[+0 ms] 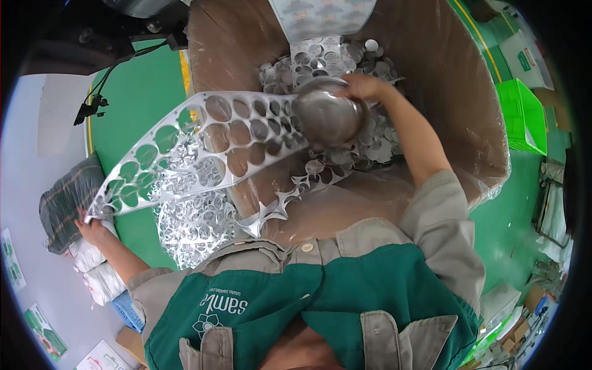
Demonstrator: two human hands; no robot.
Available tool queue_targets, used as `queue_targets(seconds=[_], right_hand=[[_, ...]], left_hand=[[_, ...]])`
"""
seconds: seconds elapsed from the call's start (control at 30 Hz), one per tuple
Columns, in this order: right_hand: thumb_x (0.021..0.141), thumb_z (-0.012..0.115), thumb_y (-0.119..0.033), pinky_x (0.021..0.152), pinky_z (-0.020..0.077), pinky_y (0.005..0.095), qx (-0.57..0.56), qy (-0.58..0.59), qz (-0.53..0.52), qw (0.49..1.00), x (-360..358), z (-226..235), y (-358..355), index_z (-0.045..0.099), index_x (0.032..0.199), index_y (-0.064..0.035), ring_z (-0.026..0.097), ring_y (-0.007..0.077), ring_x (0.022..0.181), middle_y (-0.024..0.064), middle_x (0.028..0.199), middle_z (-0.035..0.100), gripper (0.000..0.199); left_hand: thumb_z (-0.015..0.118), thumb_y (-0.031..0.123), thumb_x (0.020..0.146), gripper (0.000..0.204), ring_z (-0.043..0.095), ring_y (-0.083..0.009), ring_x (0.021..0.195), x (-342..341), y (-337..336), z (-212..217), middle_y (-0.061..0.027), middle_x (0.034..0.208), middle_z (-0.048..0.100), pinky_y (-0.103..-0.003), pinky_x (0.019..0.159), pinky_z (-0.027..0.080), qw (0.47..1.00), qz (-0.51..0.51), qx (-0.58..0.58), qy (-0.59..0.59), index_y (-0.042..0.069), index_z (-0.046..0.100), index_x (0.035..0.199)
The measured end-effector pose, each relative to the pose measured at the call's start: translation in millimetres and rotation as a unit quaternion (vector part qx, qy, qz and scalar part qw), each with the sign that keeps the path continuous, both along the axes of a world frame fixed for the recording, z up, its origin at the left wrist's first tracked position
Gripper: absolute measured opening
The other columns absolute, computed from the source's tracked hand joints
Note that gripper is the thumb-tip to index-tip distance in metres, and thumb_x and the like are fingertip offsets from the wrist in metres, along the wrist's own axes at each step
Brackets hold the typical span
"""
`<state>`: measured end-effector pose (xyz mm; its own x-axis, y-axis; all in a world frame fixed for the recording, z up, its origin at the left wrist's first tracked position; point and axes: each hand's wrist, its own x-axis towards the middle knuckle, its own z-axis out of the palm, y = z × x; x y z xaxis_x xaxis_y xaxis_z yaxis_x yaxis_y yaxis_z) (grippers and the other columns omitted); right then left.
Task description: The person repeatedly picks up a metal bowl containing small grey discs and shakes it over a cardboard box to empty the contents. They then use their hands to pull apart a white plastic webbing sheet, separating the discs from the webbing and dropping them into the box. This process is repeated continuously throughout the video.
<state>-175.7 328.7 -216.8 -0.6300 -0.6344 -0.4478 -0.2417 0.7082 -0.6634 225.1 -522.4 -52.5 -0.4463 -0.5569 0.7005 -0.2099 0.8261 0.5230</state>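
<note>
My left hand [94, 229] is closed on the end of a long silvery sheet [191, 197] punched full of round holes. The sheet stretches from there up and to the right, its far end reaching a round metal bowl [330, 114]. My right hand [365, 88] grips the bowl's rim, and the bowl is slightly blurred. Below it, many loose silvery discs [379, 145] lie inside a large brown box [444, 80] lined with clear plastic. Whether the bowl touches the sheet or only covers its end, I cannot tell.
Punched metal scrap [197, 231] is heaped left of the box. A dark machine part [68, 37] with hanging cables is at the upper left. A green crate [521, 117] stands on the right. A dark plaid bundle [73, 197] lies near my left hand.
</note>
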Motion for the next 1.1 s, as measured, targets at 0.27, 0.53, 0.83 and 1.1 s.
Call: queue_targets(seconds=[0.27,0.53,0.83,1.1], right_hand=[[0.062,0.073,-0.035,0.071,0.0475,0.0390,0.257,0.101,0.079,0.958,-7.7,-44.0,57.8,0.058,0.094,0.0030,0.060,0.0309,0.084,0.0183,0.090,0.062,0.051],[0.079,0.064,-0.026,0.087,0.0468,0.0320,-0.565,-0.221,-0.056,0.793,-20.3,122.0,38.6,0.046,0.121,-0.0007,0.057,0.0210,0.101,0.0125,0.112,0.056,0.052],[0.072,0.067,-0.032,0.087,0.0432,0.0374,-0.023,0.037,-0.435,0.899,-20.6,-132.4,95.7,0.050,0.117,-0.0033,0.054,0.0268,0.104,0.0140,0.114,0.056,0.056],[0.063,0.069,-0.033,0.074,0.0485,0.0386,0.239,0.090,0.038,0.966,-10.2,24.8,24.1,0.066,0.090,-0.0043,0.061,0.0273,0.087,0.0146,0.097,0.064,0.040]], left_hand=[[0.053,0.001,0.073,0.052,0.054,-0.0281,0.099,-18.8,112.5,-94.9,-0.0139,0.107,0.056,-0.038,0.087,0.042,0.862,0.061,0.197,-0.464,0.004,0.046,0.124],[0.045,0.004,0.087,0.038,0.044,-0.0196,0.117,-154.9,360.4,27.0,-0.0140,0.124,0.050,-0.029,0.096,0.033,0.870,-0.204,0.230,-0.385,-0.001,0.044,0.125],[0.068,0.050,0.065,0.074,0.040,-0.0380,0.118,-243.0,589.5,41.0,-0.0128,0.115,0.055,-0.050,0.101,0.023,0.658,-0.570,-0.243,-0.428,0.008,0.047,0.122],[0.074,0.041,0.059,0.063,0.058,-0.0231,0.085,-255.2,596.4,-0.6,-0.0073,0.080,0.064,-0.036,0.088,0.037,0.493,-0.517,-0.257,-0.651,0.009,0.057,0.111]])
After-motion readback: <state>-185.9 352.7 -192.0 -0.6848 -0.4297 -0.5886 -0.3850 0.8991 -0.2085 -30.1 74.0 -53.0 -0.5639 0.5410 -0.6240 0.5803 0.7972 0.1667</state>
